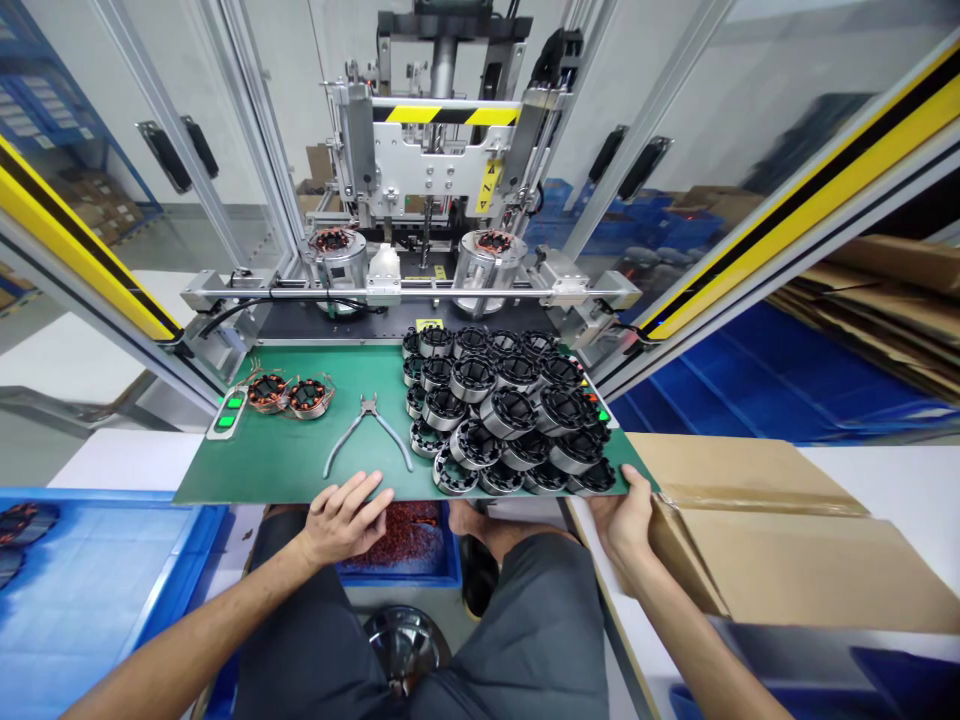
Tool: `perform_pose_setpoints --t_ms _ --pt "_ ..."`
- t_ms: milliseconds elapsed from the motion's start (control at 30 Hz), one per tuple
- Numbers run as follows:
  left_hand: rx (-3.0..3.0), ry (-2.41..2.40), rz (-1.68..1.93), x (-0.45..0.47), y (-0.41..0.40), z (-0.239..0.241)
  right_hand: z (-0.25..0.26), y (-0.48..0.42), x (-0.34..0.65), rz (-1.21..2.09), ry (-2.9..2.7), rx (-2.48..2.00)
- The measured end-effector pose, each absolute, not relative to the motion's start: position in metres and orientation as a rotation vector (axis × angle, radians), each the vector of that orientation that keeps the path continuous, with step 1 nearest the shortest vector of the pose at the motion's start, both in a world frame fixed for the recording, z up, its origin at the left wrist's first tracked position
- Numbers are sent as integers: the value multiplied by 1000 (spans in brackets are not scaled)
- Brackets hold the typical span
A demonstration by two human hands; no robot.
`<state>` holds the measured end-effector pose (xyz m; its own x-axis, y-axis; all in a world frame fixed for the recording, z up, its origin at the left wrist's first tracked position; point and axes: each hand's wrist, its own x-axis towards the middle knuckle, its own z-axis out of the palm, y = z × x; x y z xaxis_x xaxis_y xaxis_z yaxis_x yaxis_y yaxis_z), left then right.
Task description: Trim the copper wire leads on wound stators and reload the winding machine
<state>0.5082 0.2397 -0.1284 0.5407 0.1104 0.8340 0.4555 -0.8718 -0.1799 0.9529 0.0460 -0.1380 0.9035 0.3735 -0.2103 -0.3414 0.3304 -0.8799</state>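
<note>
My left hand (349, 515) rests at the front edge of the green tabletop (281, 465), its fingers stretched out and holding nothing. Just beyond them lie diagonal cutters (368, 425) with grey-blue handles spread apart. At the tabletop's right front corner is my right hand (626, 512), closed around the edge with one digit on top and the others partly hidden below. Beside it, bare stator cores (517, 410) with black insulators stand in stacked rows. Two stators wound with copper wire (289, 395) sit at the left of the tabletop.
Behind stands a winding machine (442, 160) with two cylindrical fixtures, each topped by a copper-wound stator (495, 243). Green buttons (231, 412) flank the tabletop. A cardboard box (795, 540) is at right, a blue tray (82, 600) at left. Below, a blue bin (442, 572) holds copper-coloured scraps.
</note>
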Motion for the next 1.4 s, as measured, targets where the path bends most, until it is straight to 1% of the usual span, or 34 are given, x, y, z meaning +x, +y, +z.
perform_pose_setpoints --t_ms 433,867,1400 --pt "-2429 -486 -1249 503 240 -136 -135 48 951 455 -37 -1153" --pt "-2398 -484 -1245 506 239 -130 -136 46 950 473 -22 -1159" --pt "-2415 -488 -1215 502 240 -142 -139 46 953 457 -45 -1159"
